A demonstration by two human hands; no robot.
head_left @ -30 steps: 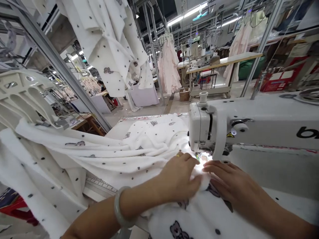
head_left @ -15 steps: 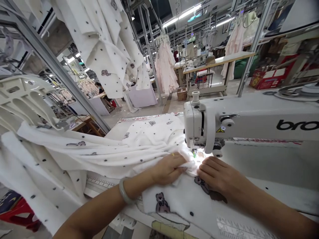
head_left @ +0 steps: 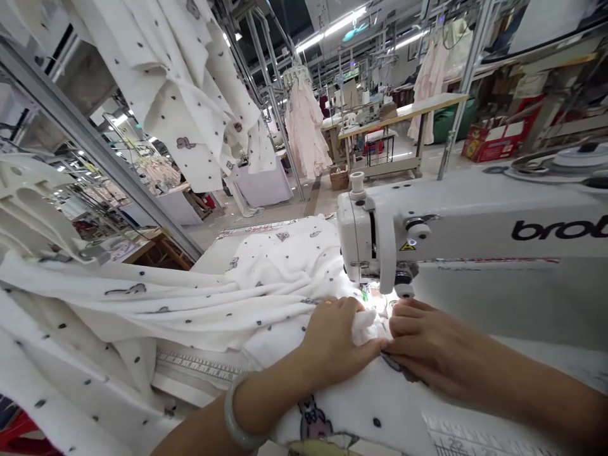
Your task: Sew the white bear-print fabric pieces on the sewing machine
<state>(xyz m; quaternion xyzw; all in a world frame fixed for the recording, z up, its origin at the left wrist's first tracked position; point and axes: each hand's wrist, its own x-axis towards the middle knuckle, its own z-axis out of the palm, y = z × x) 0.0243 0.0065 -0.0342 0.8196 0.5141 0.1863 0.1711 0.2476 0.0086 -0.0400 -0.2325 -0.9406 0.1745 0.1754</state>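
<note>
White fleecy fabric [head_left: 280, 272] with dark spots and bear prints spreads over the sewing machine bed and trails off to the left. My left hand [head_left: 339, 342], a pale bangle on its wrist, pinches a fold of this fabric just in front of the needle area. Close beside it, my right hand [head_left: 422, 342] has its fingers closed on the same cloth, and the thumbs almost meet. Above them stands the head of the white sewing machine [head_left: 363, 240], its lamp lighting the cloth brightly. Glare and fingers hide the exact stitching spot.
Printed measuring tape [head_left: 194, 367] runs along the table's front edge. More spotted fabric [head_left: 190, 95] hangs overhead at left, near a cream plastic rack [head_left: 33, 202] and a metal post [head_left: 104, 152]. Behind are pink garments [head_left: 306, 123], a worktable [head_left: 403, 114] and a red box [head_left: 494, 139].
My left hand has come nearer the right, its thumb now reaching toward the right fingers. The cloth between them is bunched up more. The whole view has shifted slightly.
</note>
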